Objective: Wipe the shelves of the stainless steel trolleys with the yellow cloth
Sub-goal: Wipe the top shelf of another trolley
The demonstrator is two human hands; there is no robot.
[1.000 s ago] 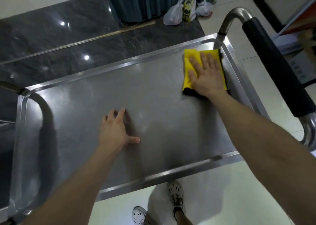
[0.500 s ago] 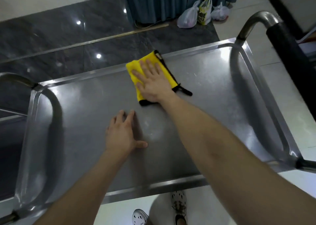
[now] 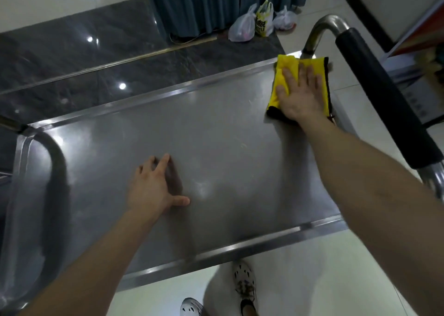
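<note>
The yellow cloth (image 3: 288,62) lies flat in the far right corner of the trolley's top shelf (image 3: 228,159), close by the padded handle (image 3: 374,94). The right hand (image 3: 301,94) is spread open on top of it, fingers straight, pressing down. The left hand (image 3: 153,190) rests flat mid-shelf, holding nothing, and I'd say it is steadying the trolley. This looks like the top-shelf wipe, at a corner. The next stroke likely calls for drawing the cloth leftward along the steel under even pressure.
</note>
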